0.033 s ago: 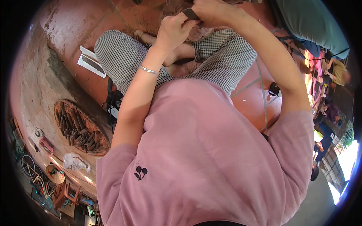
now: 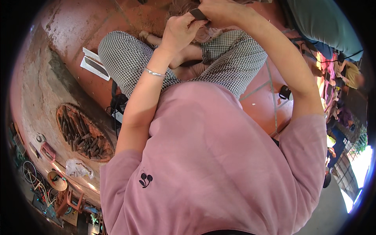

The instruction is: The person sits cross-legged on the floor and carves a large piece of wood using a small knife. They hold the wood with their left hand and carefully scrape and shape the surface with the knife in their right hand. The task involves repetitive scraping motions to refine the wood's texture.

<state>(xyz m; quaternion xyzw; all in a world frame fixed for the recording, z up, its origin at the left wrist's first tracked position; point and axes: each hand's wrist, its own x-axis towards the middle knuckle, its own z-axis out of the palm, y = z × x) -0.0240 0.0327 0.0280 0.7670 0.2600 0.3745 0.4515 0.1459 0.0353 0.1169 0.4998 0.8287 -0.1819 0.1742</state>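
At the top edge, in front of my crossed legs, my two hands meet. My left hand (image 2: pixel 180 31) pinches a short, dark, flat strip (image 2: pixel 198 14) between thumb and fingers. The strip's far end touches my right hand (image 2: pixel 217 12), which is closed and partly cut off by the picture's edge; what its fingers grip is hidden. Below the hands lies a bunch of pale, brownish, wispy material (image 2: pixel 203 36), close to my bare feet.
A white open box (image 2: pixel 88 73) with a dark flat piece lies left of my knee. Further left, a round tray (image 2: pixel 111 153) holds several dark brown sticks. A clear plastic bag (image 2: pixel 78 168) is near it. A black cup-like object (image 2: pixel 285 93) stands at right; another person's green-clad leg (image 2: pixel 327 23) is upper right.
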